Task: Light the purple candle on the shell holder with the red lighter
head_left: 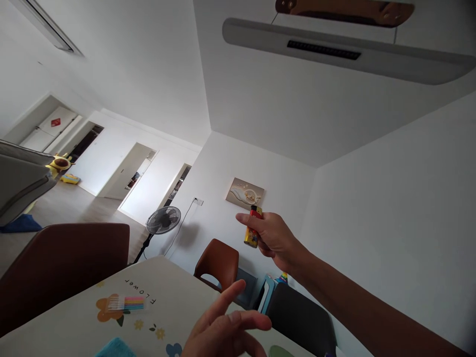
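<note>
A dark brown chair (70, 267) stands along the left edge of the white table (186, 287). On this table I see a blue cloth (116, 348) and, nearer to the far corner, a packet of thin coloured sticks (126, 303) upon a printed orange flower. Beyond that corner there is a fan (163, 220). The left hand (228, 327), its fingers apart, carries nothing. The lighter (253, 228) is in the air, higher than the table, clasped firmly by the right hand (275, 235).
</note>
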Demonstrator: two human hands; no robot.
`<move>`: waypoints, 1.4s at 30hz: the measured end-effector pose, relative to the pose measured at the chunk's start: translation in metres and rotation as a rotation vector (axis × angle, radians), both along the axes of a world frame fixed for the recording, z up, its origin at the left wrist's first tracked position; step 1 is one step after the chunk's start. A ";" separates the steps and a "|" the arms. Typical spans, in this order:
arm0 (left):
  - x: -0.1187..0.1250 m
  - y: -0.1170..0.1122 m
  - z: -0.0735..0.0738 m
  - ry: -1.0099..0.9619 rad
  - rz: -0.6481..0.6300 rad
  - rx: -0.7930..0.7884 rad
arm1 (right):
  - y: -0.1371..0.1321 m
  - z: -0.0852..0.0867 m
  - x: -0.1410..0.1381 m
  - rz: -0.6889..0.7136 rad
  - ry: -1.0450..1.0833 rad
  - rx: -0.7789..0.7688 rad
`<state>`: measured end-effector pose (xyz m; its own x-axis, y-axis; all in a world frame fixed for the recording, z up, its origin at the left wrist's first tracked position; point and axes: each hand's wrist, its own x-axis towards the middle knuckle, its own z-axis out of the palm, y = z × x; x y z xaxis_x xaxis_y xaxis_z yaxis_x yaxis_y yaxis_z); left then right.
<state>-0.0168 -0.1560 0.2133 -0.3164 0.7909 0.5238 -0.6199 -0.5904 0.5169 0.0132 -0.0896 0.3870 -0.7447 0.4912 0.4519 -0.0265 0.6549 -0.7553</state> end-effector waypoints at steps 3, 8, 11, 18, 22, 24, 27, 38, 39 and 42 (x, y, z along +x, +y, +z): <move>0.000 -0.006 0.004 -0.023 0.238 -0.075 | -0.009 -0.020 0.002 0.055 -0.069 -0.008; 0.000 -0.017 0.009 -0.014 0.555 -0.073 | -0.019 -0.057 -0.005 0.114 -0.123 -0.028; -0.004 -0.022 0.011 -0.008 0.613 -0.082 | -0.019 -0.066 -0.009 0.178 -0.100 -0.080; -0.017 -0.025 0.014 0.073 0.606 -0.062 | -0.001 -0.075 -0.004 0.403 -0.187 -0.298; -0.015 -0.020 0.015 0.075 0.556 -0.102 | 0.011 -0.076 -0.003 0.402 -0.174 -0.409; -0.014 -0.016 0.013 0.061 0.566 -0.129 | 0.017 -0.072 -0.003 0.404 -0.143 -0.461; -0.013 -0.010 0.008 0.074 0.602 -0.128 | 0.022 -0.066 -0.003 0.417 -0.104 -0.495; -0.013 -0.012 0.002 0.253 0.477 0.024 | 0.022 -0.053 0.001 0.373 -0.088 -0.479; -0.014 -0.012 0.002 0.254 0.461 0.028 | 0.022 -0.052 0.001 0.376 -0.093 -0.481; -0.015 -0.012 0.002 0.266 0.409 0.049 | 0.020 -0.051 0.001 0.389 -0.107 -0.490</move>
<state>-0.0323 -0.1684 0.2152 -0.4462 0.6020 0.6622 -0.1825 -0.7856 0.5911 0.0145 -0.0694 0.3364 -0.9390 0.3065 0.1561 -0.1003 0.1902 -0.9766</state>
